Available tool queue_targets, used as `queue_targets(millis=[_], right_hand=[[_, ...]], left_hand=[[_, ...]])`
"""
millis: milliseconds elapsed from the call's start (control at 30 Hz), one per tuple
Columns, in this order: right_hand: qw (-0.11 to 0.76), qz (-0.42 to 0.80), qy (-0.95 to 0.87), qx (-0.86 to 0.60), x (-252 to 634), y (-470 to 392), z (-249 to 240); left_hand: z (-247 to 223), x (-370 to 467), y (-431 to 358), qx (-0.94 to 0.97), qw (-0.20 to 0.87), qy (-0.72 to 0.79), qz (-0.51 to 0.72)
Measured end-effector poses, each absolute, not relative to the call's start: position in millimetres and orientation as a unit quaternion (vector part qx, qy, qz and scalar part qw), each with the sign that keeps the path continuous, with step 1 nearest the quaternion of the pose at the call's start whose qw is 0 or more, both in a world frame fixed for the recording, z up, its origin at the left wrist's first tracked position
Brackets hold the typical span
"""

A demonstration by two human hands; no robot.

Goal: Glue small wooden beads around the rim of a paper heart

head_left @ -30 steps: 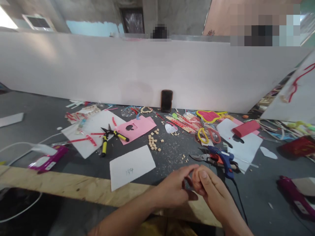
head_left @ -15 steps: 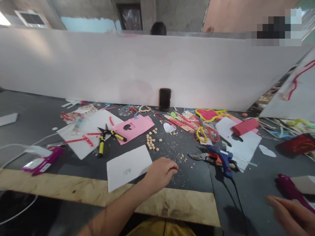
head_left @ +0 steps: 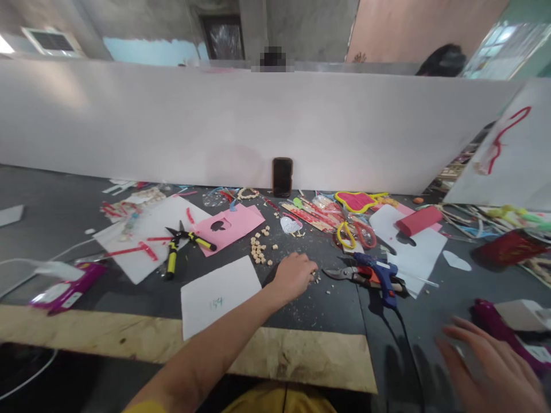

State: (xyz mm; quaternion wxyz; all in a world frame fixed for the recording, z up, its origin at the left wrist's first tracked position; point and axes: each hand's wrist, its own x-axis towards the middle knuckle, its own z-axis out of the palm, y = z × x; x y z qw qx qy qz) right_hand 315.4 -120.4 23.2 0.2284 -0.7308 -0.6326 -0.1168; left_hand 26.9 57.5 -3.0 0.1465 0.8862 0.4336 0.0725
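My left hand (head_left: 293, 276) rests palm down on the dark table, its fingers curled at a few small beige pieces (head_left: 317, 280); what its fingertips hold is too small to make out. Left of it lie a cluster of beige pieces (head_left: 258, 251) and a white card (head_left: 219, 295) with green writing. At the lower right, my right hand (head_left: 486, 358) is raised and blurred, with fingers curved and apart around a small pale object that I cannot make out. Between the hands lie a blue glue gun (head_left: 387, 278) and pruning shears (head_left: 344, 273).
A phone (head_left: 282, 177) leans on the white partition (head_left: 172, 126). Yellow-black pliers (head_left: 172, 255), pink paper (head_left: 241, 226), scissors (head_left: 346, 235) and a red roll (head_left: 418, 221) lie around. Purple power strips (head_left: 71, 289) sit at both sides. People's heads show beyond the partition.
My left hand has moved up and slightly right onto the small pieces. My right hand has come further into view and lifted, with its fingers spread more. The whole view has shifted slightly.
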Motion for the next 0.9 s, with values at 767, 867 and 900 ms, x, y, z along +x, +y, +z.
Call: queue_targets(millis=[767,867,900], right_hand=[[0.272,0.034,-0.725,-0.632,222.2,-86.6,-9.6],[0.277,0.051,-0.721,-0.633,218.2,-84.5,-9.6],[0.278,0.055,-0.719,-0.635,217.7,-84.0,-10.1]], left_hand=[[0.0,34.5,48.8,0.911,0.119,0.390,0.057],[-0.9,38.1,47.2,0.915,0.116,0.382,0.055],[-1.3,39.4,46.3,0.917,0.116,0.379,0.055]])
